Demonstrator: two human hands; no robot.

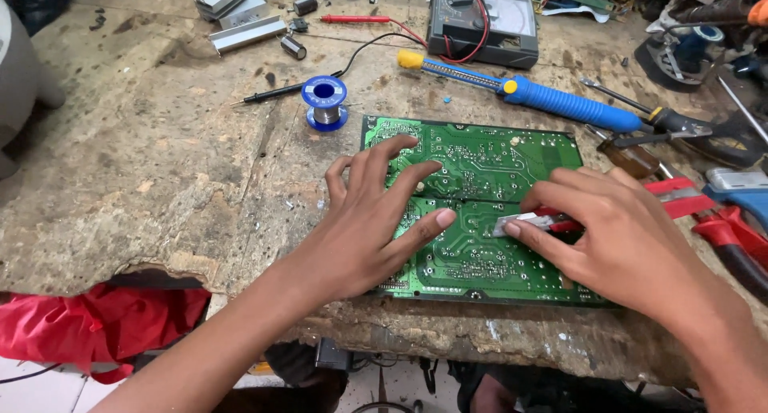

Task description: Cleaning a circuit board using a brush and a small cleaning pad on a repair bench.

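I'm pressing my left hand (372,221), fingers spread open, on the green board (480,209), solder side up; right hand (616,237) gripping red-handled pliers (532,221). Blue spool (325,102) nr top-left corner.

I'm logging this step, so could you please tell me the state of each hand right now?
Left hand: open, fingers spread, pressing on the green circuit board.
Right hand: closed on red-handled pliers.
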